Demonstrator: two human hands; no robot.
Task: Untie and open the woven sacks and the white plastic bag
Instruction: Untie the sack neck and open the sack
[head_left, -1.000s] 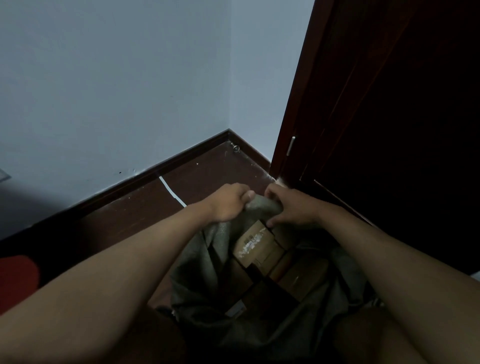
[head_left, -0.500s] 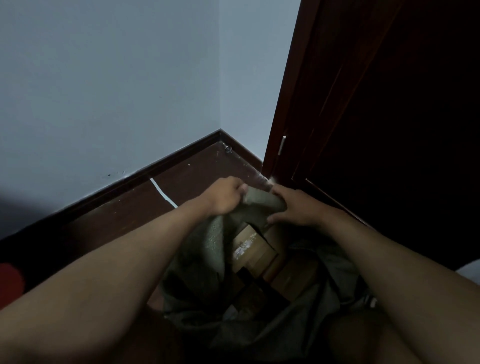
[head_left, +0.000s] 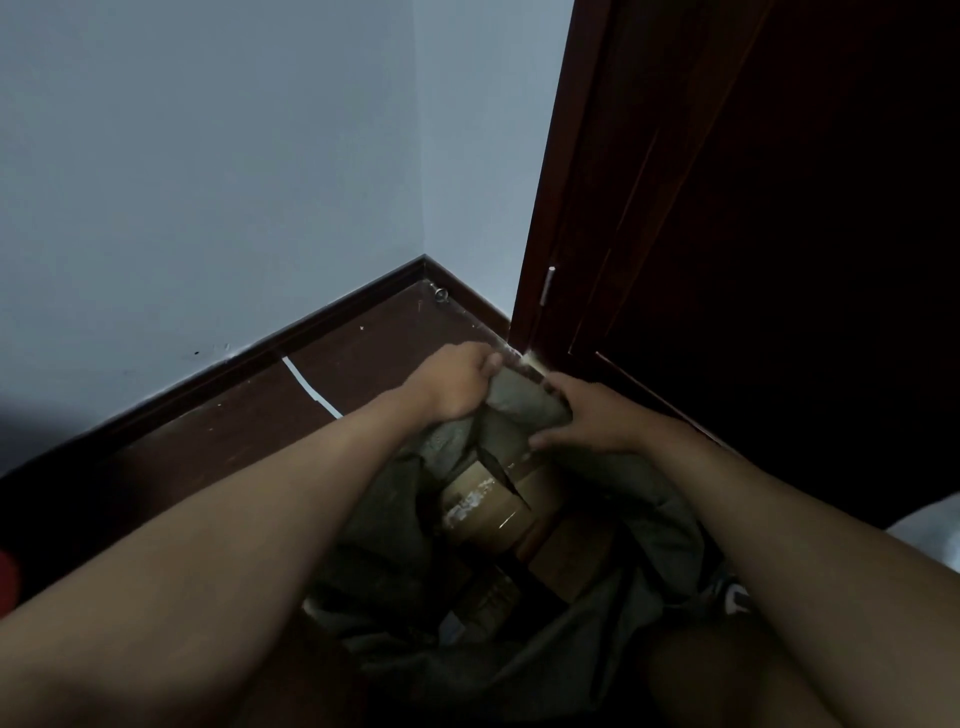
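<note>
A grey-green woven sack (head_left: 524, 405) stands on the dark floor in front of me with its mouth wide open. Cardboard boxes (head_left: 488, 506) show inside it. My left hand (head_left: 457, 382) grips the far rim of the sack with curled fingers. My right hand (head_left: 587, 415) holds the same rim just to the right, fingers over the fabric and thumb on the inner side. The rim is folded down outward between the two hands. A white bag edge (head_left: 930, 530) shows at the far right.
A dark wooden door (head_left: 753, 234) stands right behind the sack. Pale walls meet in a corner with a dark baseboard (head_left: 332, 319). A white strip (head_left: 309, 387) lies on the floor to the left. Something red (head_left: 8, 577) is at the left edge.
Both hands have pushed the far rim of the sack further down and outward. More of the fabric is rolled over between them, and the boxes sit a little more exposed.
</note>
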